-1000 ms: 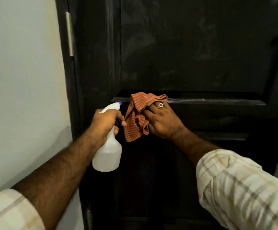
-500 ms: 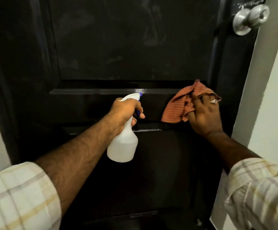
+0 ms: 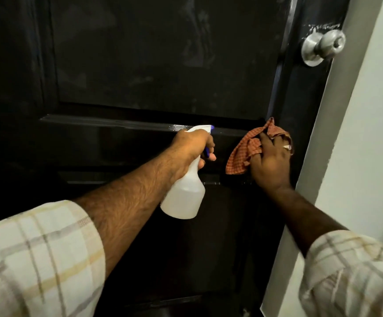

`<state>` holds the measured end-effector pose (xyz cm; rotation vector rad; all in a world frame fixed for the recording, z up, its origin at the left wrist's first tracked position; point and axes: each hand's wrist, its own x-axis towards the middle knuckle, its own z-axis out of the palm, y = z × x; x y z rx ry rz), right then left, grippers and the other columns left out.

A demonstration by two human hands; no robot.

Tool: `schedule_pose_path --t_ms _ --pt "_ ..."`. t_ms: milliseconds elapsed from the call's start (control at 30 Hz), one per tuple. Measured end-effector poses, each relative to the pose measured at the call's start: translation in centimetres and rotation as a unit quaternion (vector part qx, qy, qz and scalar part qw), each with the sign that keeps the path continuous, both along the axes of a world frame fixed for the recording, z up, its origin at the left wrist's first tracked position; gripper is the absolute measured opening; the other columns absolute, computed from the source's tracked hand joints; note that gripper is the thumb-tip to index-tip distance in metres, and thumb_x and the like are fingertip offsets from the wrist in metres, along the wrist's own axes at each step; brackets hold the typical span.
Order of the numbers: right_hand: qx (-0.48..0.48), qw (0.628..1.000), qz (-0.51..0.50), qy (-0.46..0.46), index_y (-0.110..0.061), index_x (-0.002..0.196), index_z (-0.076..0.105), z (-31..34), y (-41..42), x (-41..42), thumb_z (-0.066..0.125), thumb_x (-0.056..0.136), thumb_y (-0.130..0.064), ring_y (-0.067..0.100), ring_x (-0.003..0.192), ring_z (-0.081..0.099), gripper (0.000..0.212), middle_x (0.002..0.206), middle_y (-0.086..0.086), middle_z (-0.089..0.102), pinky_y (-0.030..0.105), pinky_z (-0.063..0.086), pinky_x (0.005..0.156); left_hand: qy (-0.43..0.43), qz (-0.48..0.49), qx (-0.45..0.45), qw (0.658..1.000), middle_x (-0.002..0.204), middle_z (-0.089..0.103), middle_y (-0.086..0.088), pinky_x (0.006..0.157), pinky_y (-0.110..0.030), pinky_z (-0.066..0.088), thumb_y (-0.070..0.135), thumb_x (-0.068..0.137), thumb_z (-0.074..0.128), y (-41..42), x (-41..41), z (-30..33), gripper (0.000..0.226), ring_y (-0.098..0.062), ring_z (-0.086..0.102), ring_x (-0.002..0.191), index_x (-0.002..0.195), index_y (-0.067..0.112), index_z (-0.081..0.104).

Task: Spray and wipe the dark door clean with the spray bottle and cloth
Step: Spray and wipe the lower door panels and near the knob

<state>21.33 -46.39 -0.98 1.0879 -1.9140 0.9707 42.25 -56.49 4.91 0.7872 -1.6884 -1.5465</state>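
Observation:
The dark panelled door point(image 3: 158, 65) fills most of the view, with faint smears on its upper panel. My left hand point(image 3: 191, 148) grips the neck of a white spray bottle point(image 3: 183, 195) with a blue trigger, nozzle pointing at the door's middle rail. My right hand point(image 3: 270, 161) presses an orange checked cloth point(image 3: 243, 154) against the door near its right stile, just under the upper panel's lower corner. A ring shows on one finger.
A round metal door knob point(image 3: 323, 46) sits at the upper right of the door. The pale door frame point(image 3: 318, 156) and white wall point(image 3: 373, 133) run down the right side. White spray marks lie above the knob.
My right hand has carried the cloth along the middle rail from the door's left side to its right stile. The view has swung right, bringing the knob into sight. The bottle stays gripped.

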Motion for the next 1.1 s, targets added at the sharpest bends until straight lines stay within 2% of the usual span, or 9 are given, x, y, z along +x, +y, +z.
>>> schedule_pose_path --t_ms 100,200,367,500,633,700,767,900,1100 --pt "-0.042 0.998 0.017 0.043 -0.006 0.138 0.066 -0.5 -3.4 3.8 0.048 0.088 -0.033 0.046 0.133 0.048 0.06 0.147 0.028 0.055 0.052 0.033 0.118 0.043 -0.007 0.011 0.999 0.079 0.078 -0.023 0.045 -0.023 0.032 0.001 0.074 0.065 -0.6 1.1 -0.4 0.027 -0.021 0.039 0.037 0.099 -0.006 0.072" --pt "-0.009 0.991 0.065 0.119 -0.008 0.131 0.071 -0.4 -5.7 6.4 0.053 0.084 -0.035 0.041 0.119 0.05 0.058 0.13 0.028 0.063 0.052 0.043 0.106 0.069 0.003 -0.003 0.998 0.083 0.076 -0.031 0.045 -0.023 0.03 0.0 0.07 0.067 -1.8 2.7 -0.9 0.032 -0.023 0.036 0.036 0.099 -0.01 0.074" --pt "0.052 0.969 0.085 0.226 -0.003 0.15 0.056 -0.5 -3.3 2.3 0.055 0.099 -0.034 0.042 0.138 0.049 0.059 0.151 0.024 0.055 0.05 0.033 0.122 0.057 0.017 0.002 0.998 0.082 0.076 -0.029 0.046 -0.025 0.034 0.001 0.076 0.069 -2.9 4.3 -1.7 0.032 -0.023 0.039 0.041 0.106 -0.011 0.068" --pt "0.032 0.991 -0.021 0.126 -0.003 0.151 0.054 -1.0 0.3 -2.9 0.052 0.101 -0.033 0.048 0.135 0.05 0.058 0.153 0.028 0.05 0.052 0.036 0.119 0.044 0.001 0.013 0.999 0.085 0.077 -0.027 0.044 -0.026 0.037 0.004 0.078 0.069 -3.0 3.7 -2.7 0.042 -0.021 0.04 0.039 0.117 -0.009 0.065" --pt "0.079 0.989 0.005 0.127 -0.015 0.159 0.045 -0.8 1.8 -4.2 0.05 0.102 -0.035 0.04 0.148 0.036 0.061 0.163 0.019 0.04 0.054 0.028 0.127 0.049 -0.012 0.028 0.998 0.086 0.078 -0.026 0.044 -0.026 0.038 0.004 0.08 0.069 -3.2 2.9 -3.9 0.04 -0.022 0.042 0.043 0.118 -0.009 0.066" --pt "0.036 0.998 0.025 0.049 -0.013 0.162 0.042 -4.3 1.2 -3.6 0.051 0.1 -0.026 0.041 0.152 0.033 0.063 0.167 0.019 0.037 0.049 0.024 0.129 0.051 -0.011 0.034 0.998 0.087 0.078 -0.026 0.043 -0.026 0.039 0.004 0.081 0.07 -3.2 2.4 -4.9 0.042 -0.022 0.042 0.043 0.121 -0.007 0.066" --pt "0.007 0.998 0.027 -0.049 -0.005 0.156 0.045 -10.0 0.4 -2.5 0.054 0.098 -0.019 0.046 0.142 0.043 0.06 0.161 0.024 0.043 0.05 0.035 0.12 0.045 -0.013 0.042 0.998 0.087 0.078 -0.026 0.044 -0.027 0.04 0.004 0.081 0.071 -3.2 1.8 -6.3 0.047 -0.02 0.043 0.04 0.126 -0.006 0.063" --pt "0.057 0.987 0.043 -0.143 -0.002 0.144 0.053 -19.6 0.6 0.6 0.05 0.094 -0.023 0.046 0.126 0.055 0.054 0.144 0.021 0.057 0.049 0.044 0.11 0.025 -0.029 0.043 0.998 0.088 0.078 -0.025 0.044 -0.028 0.041 0.005 0.082 0.07 -2.8 1.2 -8.7 0.057 -0.02 0.044 0.037 0.136 -0.006 0.057" --pt "-0.033 0.979 0.07 -0.188 -0.007 0.157 0.04 -13.8 -1.7 2.3 0.047 0.092 -0.025 0.037 0.149 0.033 0.068 0.168 0.018 0.028 0.049 0.031 0.126 0.028 -0.038 0.04 0.998 0.089 0.078 -0.025 0.042 -0.028 0.041 0.006 0.082 0.07 -2.6 0.4 -9.1 0.055 -0.021 0.046 0.038 0.134 -0.007 0.056"
